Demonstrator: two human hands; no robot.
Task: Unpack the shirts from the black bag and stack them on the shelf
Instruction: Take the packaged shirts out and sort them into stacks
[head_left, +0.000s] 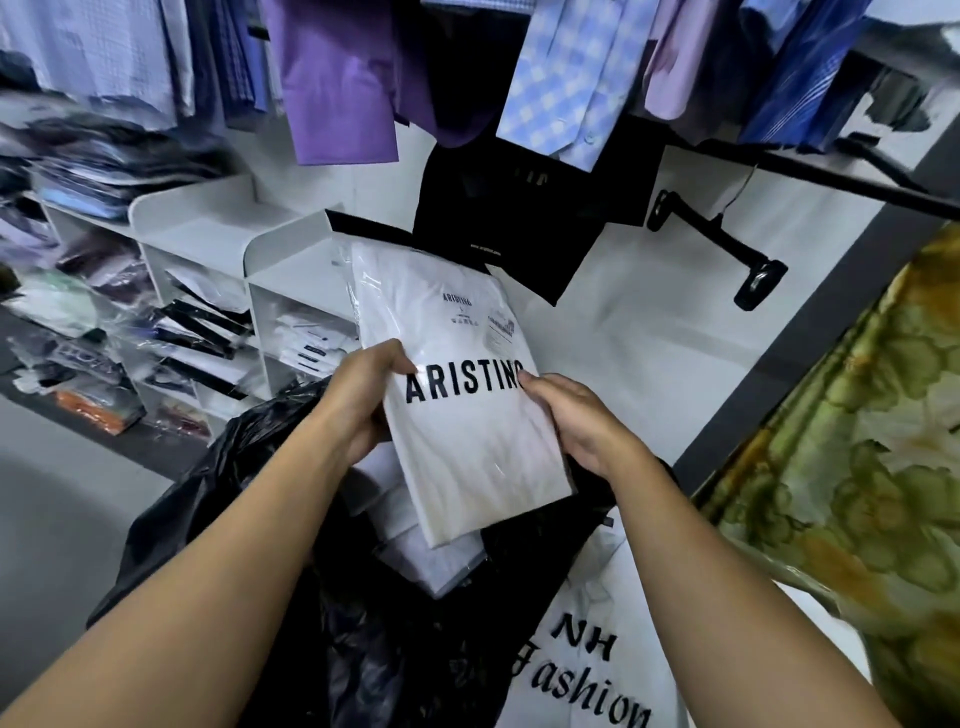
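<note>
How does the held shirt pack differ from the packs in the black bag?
The held shirt pack is raised between left hand and right hand; the bagged packs lie stacked in the black bag. The held pack shows ARISTINO lettering; the bagged packs show none. Both are white, plastic-wrapped.

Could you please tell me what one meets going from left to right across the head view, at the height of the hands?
white shelf unit → left hand → packaged white shirt → right hand → green floral cloth
</note>
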